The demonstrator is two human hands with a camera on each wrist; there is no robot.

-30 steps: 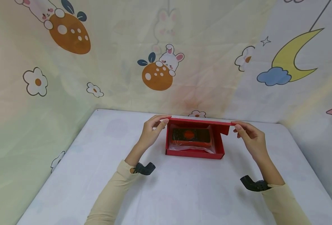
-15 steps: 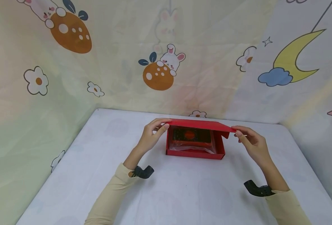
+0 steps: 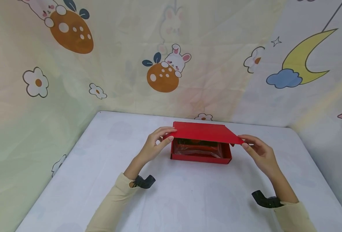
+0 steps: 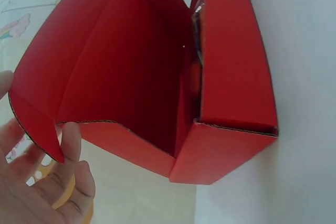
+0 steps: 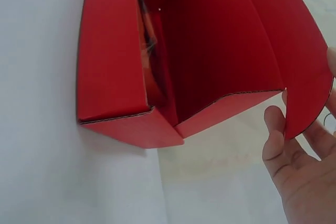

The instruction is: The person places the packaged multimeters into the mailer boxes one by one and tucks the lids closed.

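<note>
A red cardboard box stands on the table, its hinged lid tilted forward and part-way down. Inside, a clear-wrapped packet with a dark and orange-red face shows through the front gap; its upper part is hidden by the lid. My left hand grips the lid's left front corner, fingers on top and thumb below. At the right front corner, my right hand pinches the lid in the same way. Both wrist views show the lid's front flap and a side flap angled above the box walls.
The white-covered table extends in front of the box and to both sides. A printed cloth wall rises just behind the table's back edge. Each wrist carries a small black camera.
Both hands have brought the lid's front edge forward and down, so its outer top now shows and more of the packet is covered. The box base has stayed in place.
</note>
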